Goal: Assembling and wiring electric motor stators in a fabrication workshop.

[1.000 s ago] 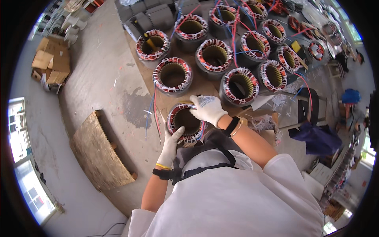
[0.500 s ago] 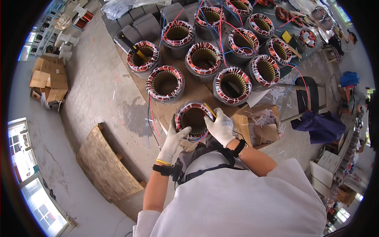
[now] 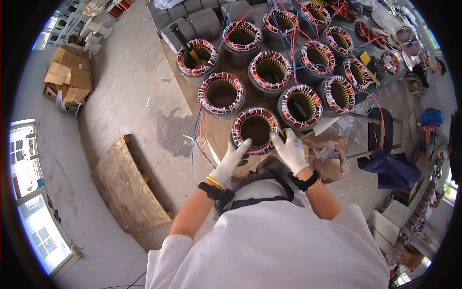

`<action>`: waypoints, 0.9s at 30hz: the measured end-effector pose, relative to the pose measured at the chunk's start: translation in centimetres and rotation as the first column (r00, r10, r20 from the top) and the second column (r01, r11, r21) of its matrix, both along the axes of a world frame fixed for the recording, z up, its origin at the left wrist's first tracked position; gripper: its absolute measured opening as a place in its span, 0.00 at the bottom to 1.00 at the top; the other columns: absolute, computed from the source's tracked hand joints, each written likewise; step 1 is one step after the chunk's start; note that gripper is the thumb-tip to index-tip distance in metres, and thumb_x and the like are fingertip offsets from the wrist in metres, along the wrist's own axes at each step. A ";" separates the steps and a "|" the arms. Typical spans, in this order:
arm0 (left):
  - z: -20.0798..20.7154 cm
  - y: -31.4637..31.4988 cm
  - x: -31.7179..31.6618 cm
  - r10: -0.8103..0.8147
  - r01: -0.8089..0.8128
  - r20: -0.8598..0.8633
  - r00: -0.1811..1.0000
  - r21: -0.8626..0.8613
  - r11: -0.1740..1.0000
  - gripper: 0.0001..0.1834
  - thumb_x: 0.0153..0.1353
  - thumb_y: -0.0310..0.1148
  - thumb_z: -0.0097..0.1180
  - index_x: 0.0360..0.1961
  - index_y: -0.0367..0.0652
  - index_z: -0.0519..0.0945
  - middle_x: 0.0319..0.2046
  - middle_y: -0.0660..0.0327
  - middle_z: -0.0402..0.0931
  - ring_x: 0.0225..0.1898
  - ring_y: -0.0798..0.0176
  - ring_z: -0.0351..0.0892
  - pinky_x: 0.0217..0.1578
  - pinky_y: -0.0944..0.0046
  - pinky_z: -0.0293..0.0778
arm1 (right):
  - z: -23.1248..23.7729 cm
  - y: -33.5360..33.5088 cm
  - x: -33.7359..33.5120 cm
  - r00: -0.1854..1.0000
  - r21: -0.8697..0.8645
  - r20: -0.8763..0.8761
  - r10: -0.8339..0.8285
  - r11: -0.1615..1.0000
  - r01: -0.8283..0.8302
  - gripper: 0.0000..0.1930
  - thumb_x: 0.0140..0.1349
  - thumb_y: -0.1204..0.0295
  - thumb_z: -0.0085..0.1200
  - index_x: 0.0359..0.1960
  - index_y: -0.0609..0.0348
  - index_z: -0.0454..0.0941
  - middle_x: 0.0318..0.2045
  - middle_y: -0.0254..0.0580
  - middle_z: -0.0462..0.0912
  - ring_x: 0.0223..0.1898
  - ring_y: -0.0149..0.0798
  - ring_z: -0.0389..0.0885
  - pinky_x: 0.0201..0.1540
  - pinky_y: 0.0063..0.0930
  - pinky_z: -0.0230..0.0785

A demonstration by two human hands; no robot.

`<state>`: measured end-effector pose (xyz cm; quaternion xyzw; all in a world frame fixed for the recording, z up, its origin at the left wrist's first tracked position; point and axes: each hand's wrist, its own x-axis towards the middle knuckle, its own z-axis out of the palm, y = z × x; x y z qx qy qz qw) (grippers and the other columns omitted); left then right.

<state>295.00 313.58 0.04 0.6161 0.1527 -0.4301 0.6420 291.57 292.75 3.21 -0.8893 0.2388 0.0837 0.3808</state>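
Wound stator between left fingers and right fingers, touching both.

Worktable partly covered with brown sheet; wound stators stood upright, closely grouped. Grey curved blocks ranged at far left; copper coils laid far right.

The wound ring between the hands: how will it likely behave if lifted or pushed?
The wound ring is probably heavy for its size, with windings packed tightly around its deep bore. It should feel stiff, since white lacing binds the coil all round. Its round outline suggests it might roll if tipped onto its side.
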 end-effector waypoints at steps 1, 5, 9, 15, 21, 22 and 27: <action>-0.1 0.6 -0.4 -0.002 0.002 -0.010 1.000 0.004 1.000 0.49 0.61 0.59 0.55 0.71 0.49 0.42 0.61 0.53 0.63 0.54 0.55 0.72 0.49 0.54 0.73 | 0.2 -0.7 -0.4 0.999 0.065 0.020 -0.025 0.998 0.024 0.22 0.61 0.52 0.54 0.39 0.62 0.76 0.30 0.61 0.81 0.38 0.61 0.80 0.41 0.47 0.70; -2.8 5.7 -0.8 0.139 -0.143 0.107 0.984 0.026 0.989 0.52 0.63 0.64 0.49 0.72 0.47 0.35 0.59 0.49 0.67 0.49 0.56 0.75 0.50 0.56 0.71 | 0.1 -3.9 -2.7 0.983 0.055 0.183 0.015 0.998 -0.025 0.15 0.67 0.60 0.49 0.39 0.62 0.76 0.28 0.58 0.80 0.35 0.59 0.80 0.37 0.46 0.70; -4.2 9.6 -2.4 -0.082 -0.020 0.395 0.915 0.246 0.969 0.25 0.73 0.49 0.39 0.52 0.38 0.78 0.21 0.58 0.79 0.22 0.65 0.77 0.29 0.62 0.75 | 2.7 -4.6 -3.5 0.985 0.044 0.127 0.117 0.991 -0.123 0.12 0.69 0.65 0.45 0.41 0.60 0.76 0.27 0.56 0.80 0.30 0.60 0.79 0.32 0.49 0.70; 4.1 8.1 -2.7 -0.180 0.087 0.283 0.942 0.311 0.946 0.24 0.74 0.43 0.37 0.51 0.35 0.79 0.16 0.63 0.73 0.12 0.73 0.67 0.21 0.70 0.68 | 2.2 -0.5 -0.8 0.904 0.036 0.277 0.324 0.937 -0.347 0.11 0.66 0.66 0.49 0.40 0.62 0.77 0.34 0.57 0.81 0.39 0.57 0.79 0.39 0.47 0.72; 6.8 6.0 0.1 -0.179 0.066 0.542 0.821 0.222 0.973 0.29 0.72 0.37 0.41 0.70 0.38 0.54 0.23 0.60 0.78 0.19 0.70 0.74 0.37 0.68 0.75 | 1.4 -1.3 -0.4 0.882 -0.056 0.378 0.280 0.958 -0.280 0.13 0.66 0.66 0.49 0.49 0.57 0.75 0.32 0.56 0.81 0.35 0.58 0.79 0.39 0.50 0.71; 5.3 6.2 0.1 -0.113 0.070 0.578 0.808 0.096 0.993 0.34 0.70 0.33 0.43 0.72 0.40 0.47 0.40 0.53 0.80 0.29 0.68 0.78 0.40 0.67 0.76 | 1.5 -1.5 -0.4 0.885 -0.034 0.373 0.278 0.957 -0.287 0.14 0.66 0.65 0.49 0.49 0.57 0.75 0.33 0.57 0.81 0.36 0.58 0.80 0.40 0.50 0.72; 7.2 3.8 0.4 -0.209 0.113 0.696 0.687 0.182 0.977 0.41 0.64 0.40 0.54 0.72 0.40 0.47 0.66 0.46 0.57 0.51 0.57 0.75 0.49 0.56 0.74 | 5.3 -0.6 0.7 0.915 0.170 0.290 0.282 0.925 -0.339 0.17 0.68 0.63 0.46 0.52 0.61 0.73 0.39 0.57 0.81 0.44 0.59 0.79 0.45 0.46 0.71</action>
